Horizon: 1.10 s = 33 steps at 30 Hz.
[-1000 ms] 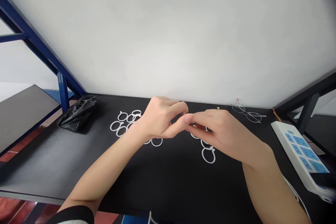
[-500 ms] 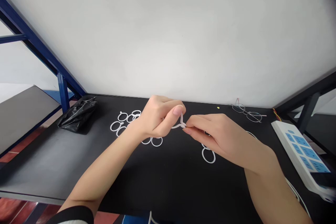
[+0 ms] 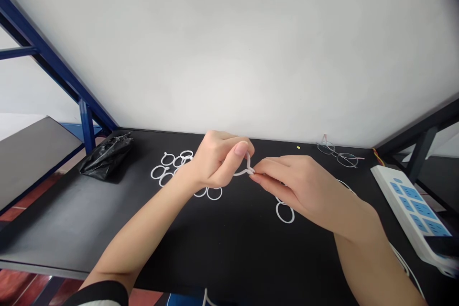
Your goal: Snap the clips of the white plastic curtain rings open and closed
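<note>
Above the black table, my left hand is closed around one side of a white plastic ring, with part of the ring hidden behind the fingers. My right hand pinches the joined end of the same ring between thumb and fingertips. Several white rings lie loosely together on the table left of and below my left hand, some overlapping. Beneath my right hand lies another white ring, with part of a further one showing behind it under the palm.
A crumpled black plastic bag lies at the table's left. Eyeglasses rest at the back right, near a small yellow bit. A white and blue power strip with cables lies along the right edge. A pale wall rises behind.
Almost nothing differs. My left thumb has shifted very slightly, and both hands keep their hold on the white ring.
</note>
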Each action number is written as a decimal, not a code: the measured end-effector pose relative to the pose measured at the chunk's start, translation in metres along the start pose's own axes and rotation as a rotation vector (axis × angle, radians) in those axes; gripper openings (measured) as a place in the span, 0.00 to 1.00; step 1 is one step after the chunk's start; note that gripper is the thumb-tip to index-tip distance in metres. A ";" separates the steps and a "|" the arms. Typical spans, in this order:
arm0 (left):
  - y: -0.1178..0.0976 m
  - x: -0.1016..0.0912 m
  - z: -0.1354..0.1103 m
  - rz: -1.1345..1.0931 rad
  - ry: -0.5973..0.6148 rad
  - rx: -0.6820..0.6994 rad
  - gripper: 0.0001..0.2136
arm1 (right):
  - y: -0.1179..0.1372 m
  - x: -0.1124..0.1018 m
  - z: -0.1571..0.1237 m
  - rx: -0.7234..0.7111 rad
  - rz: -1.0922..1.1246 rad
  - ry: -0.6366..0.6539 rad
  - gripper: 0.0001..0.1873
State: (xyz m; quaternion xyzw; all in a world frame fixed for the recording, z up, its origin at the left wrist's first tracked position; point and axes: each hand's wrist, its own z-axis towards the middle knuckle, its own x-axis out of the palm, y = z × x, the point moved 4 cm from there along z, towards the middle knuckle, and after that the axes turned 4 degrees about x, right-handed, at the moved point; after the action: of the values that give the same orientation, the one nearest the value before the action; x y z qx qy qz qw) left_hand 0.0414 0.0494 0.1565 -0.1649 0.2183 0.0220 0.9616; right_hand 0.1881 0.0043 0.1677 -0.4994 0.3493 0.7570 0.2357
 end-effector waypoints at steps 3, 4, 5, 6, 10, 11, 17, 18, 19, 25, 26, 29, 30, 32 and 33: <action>-0.001 0.000 -0.001 -0.010 -0.034 -0.026 0.25 | 0.001 0.000 0.001 0.007 -0.002 -0.006 0.13; -0.001 0.000 -0.001 -0.018 -0.041 -0.039 0.25 | 0.001 0.000 0.001 0.006 -0.006 -0.009 0.14; -0.001 0.000 -0.001 -0.026 -0.046 -0.053 0.25 | 0.001 0.001 0.001 0.006 -0.011 -0.010 0.14; -0.001 0.001 -0.001 -0.034 -0.048 -0.066 0.25 | 0.002 0.000 0.001 0.004 -0.017 -0.012 0.15; 0.000 0.002 -0.001 -0.052 -0.032 -0.069 0.25 | 0.001 0.000 0.001 0.001 -0.042 -0.018 0.14; 0.001 0.002 -0.001 -0.054 -0.027 -0.068 0.25 | 0.001 0.000 0.000 0.000 -0.048 -0.020 0.14; 0.002 0.002 -0.002 -0.060 -0.017 -0.067 0.24 | 0.001 0.000 0.000 0.003 -0.058 -0.019 0.13; 0.003 0.002 -0.002 -0.059 -0.019 -0.067 0.24 | 0.001 0.001 0.001 0.004 -0.054 -0.019 0.13; 0.003 0.002 -0.002 -0.057 -0.021 -0.067 0.24 | 0.001 0.001 0.001 0.003 -0.050 -0.021 0.13; 0.004 0.002 -0.003 0.023 -0.070 -0.019 0.23 | 0.001 0.003 0.003 -0.042 -0.006 -0.058 0.14; 0.004 0.002 -0.003 0.039 -0.085 -0.004 0.23 | 0.001 0.003 0.003 -0.047 -0.004 -0.065 0.14; 0.003 0.001 -0.003 0.067 -0.115 0.021 0.22 | 0.000 0.005 0.003 -0.047 -0.012 -0.069 0.15; 0.004 0.002 -0.003 0.070 -0.117 0.021 0.22 | 0.000 0.005 0.003 -0.046 -0.014 -0.067 0.15; 0.004 0.002 -0.002 0.076 -0.110 0.013 0.23 | 0.000 0.006 0.004 -0.047 -0.014 -0.069 0.15; 0.004 0.002 -0.002 0.078 -0.106 0.009 0.23 | 0.000 0.007 0.004 -0.050 -0.013 -0.070 0.14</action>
State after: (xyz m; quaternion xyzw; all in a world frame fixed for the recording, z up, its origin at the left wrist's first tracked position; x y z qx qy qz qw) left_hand 0.0418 0.0525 0.1524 -0.1504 0.1733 0.0673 0.9710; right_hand 0.1834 0.0075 0.1622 -0.4804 0.3185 0.7810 0.2403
